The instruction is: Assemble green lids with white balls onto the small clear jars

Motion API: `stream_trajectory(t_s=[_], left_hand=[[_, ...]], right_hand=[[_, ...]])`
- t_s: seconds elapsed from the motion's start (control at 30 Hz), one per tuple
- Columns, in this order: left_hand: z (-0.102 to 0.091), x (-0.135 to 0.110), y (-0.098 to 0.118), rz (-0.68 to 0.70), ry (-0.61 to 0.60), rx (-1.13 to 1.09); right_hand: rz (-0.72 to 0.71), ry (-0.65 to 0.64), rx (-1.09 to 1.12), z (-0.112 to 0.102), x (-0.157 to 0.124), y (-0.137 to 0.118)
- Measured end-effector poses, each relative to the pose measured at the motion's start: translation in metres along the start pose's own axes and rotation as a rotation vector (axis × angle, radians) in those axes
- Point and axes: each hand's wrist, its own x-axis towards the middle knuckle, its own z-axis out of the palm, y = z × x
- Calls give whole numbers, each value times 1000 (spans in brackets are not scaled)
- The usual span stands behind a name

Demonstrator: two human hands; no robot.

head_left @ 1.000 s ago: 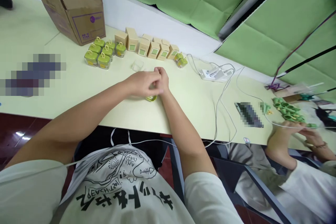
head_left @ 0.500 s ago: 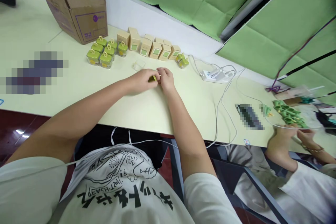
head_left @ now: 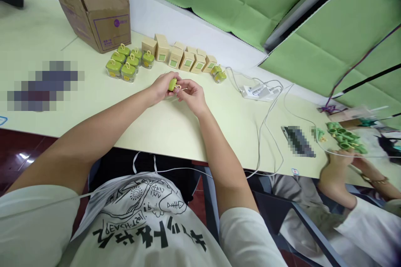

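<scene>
My left hand [head_left: 162, 87] is closed around a small green-lidded box [head_left: 172, 84], with the lid turned toward my right hand. Most of the box's body is hidden by the fingers. My right hand [head_left: 194, 96] pinches a pale yellow loop [head_left: 178, 86] at the side of the lid. A thin pale strand shows between its fingers. Behind my left hand stand several clear boxes with green lids and yellow loops [head_left: 128, 71]. Two more such boxes [head_left: 220, 76] sit farther right.
Several small kraft cartons [head_left: 187, 61] stand along the wall. A large cardboard box [head_left: 111, 29] is at the back left. To the right lie a white power strip [head_left: 258, 93], loose cables and a blurred phone [head_left: 297, 141]. Another person's hands [head_left: 343, 158] work beside green pieces [head_left: 344, 137].
My hands have shifted slightly left and back, and the green lid has turned into clearer view. My right fingers are now at the yellow loop. A clear ring-like thing on the table no longer shows.
</scene>
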Motion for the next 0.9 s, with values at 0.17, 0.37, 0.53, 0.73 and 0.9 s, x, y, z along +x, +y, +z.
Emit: stream_trajectory(t_s=[0.17,0.37,0.53,0.73,0.9], left_hand=[[-3,0,2,-53,17,18],[-1,-2,4,-98,22,-21],[-1,-2,2,-95,25,-43],[2,-3,1,-99,39,-68],[8,-8,3,-131,75,-109]], right_hand=[[-51,55,-107,2,1,7],[-127,118,-166,3,-2,10],[-153,151,-189,6,-2,13],[-136,158,-128,10,-1,15],[-150,131,-83,11,1,21]])
